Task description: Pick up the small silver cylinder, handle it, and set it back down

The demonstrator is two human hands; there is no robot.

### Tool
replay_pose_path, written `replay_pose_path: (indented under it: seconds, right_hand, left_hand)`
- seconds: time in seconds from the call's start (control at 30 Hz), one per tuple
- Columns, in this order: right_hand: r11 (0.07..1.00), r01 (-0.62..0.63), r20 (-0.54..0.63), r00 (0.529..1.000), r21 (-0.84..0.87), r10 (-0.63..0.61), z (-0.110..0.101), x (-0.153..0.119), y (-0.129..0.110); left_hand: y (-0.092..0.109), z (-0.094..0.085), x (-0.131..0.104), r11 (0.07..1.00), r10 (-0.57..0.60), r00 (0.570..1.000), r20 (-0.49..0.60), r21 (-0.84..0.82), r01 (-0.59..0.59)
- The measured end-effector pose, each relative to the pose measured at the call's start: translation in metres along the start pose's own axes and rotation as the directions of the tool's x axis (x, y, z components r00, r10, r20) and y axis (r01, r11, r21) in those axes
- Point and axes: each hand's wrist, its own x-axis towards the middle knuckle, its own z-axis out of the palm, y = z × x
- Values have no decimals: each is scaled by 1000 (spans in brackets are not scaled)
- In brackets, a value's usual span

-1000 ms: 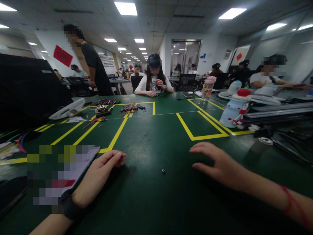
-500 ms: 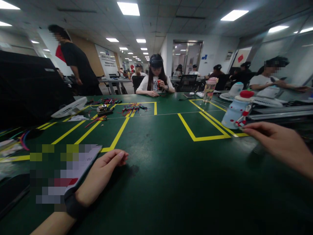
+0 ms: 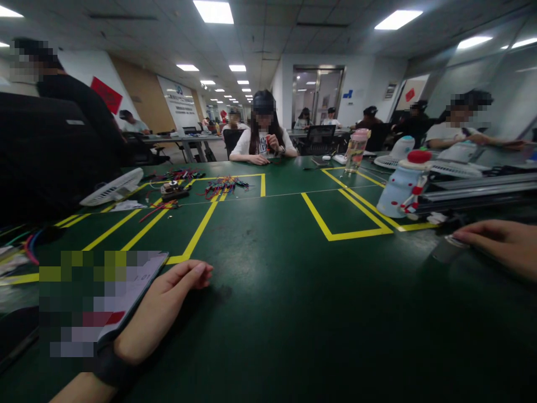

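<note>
My left hand (image 3: 172, 299), with a black band at the wrist, rests on the green table (image 3: 268, 313) beside a phone (image 3: 145, 277). Its fingers are curled together, and whether anything is inside them is hidden. At the right edge my right hand (image 3: 499, 243) has its thumb and fingers pinched at the top of a small grey cylindrical object (image 3: 448, 249). Beyond that hand stands a light blue bottle (image 3: 396, 190) with a red top. A small white crumpled item (image 3: 436, 217) lies between the bottle and my right hand.
Bundles of coloured wires (image 3: 226, 187) and a white fan (image 3: 113, 187) lie at the back left. A pink-lidded bottle (image 3: 356, 151) and metal rails (image 3: 482, 193) are at the back right. A person (image 3: 262, 134) sits across the table; a black monitor (image 3: 46, 151) stands left.
My right hand has moved right and slightly down, away from the blue bottle, to the grey cylinder. The standing person at the left has moved further left. The view has shifted slightly.
</note>
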Motion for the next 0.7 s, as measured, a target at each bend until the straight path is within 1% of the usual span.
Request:
replay_pose_path:
  seconds: [0.1,0.17,0.23,0.33,0.4,0.5,0.57,0.63,0.7]
  right_hand:
    - [998,42,4,999,44,-42,4,1,2]
    - [996,34,2,999,77,-34,5,3,5]
    - [993,-31,18,999,110,29,5,5,6]
    - [982,-158,41,987,108,154,3,5,2]
    - [980,-175,58,984,95,170,1,2,-2]
    - [982,-120,61,992,143,112,0,-5,-7]
    - [967,-63,64,997,247,49,1,-10,-6]
    - [926,8,95,994,376,-47,4,-12,-1]
    - [881,51,115,986,471,-118,10,-9,7]
  left_hand:
    - [-2,-1,0,1000,6,1000,9,-3,-6]
    - [-2,-1,0,1000,8,1000,10,-21,-8]
    - [-2,-1,1,999,3,1000,5,-40,-3]
    - [-3,0,1,998,-5,1000,3,-59,5]
    - [-4,0,1,997,-10,1000,5,-71,10]
    - [-6,-1,2,997,-11,1000,13,-73,12]
    - [-7,-2,2,998,-5,1000,22,-69,6]
    - [-8,-2,3,997,2,1000,26,-74,0]
    - [-8,-2,3,997,4,1000,23,-83,-2]
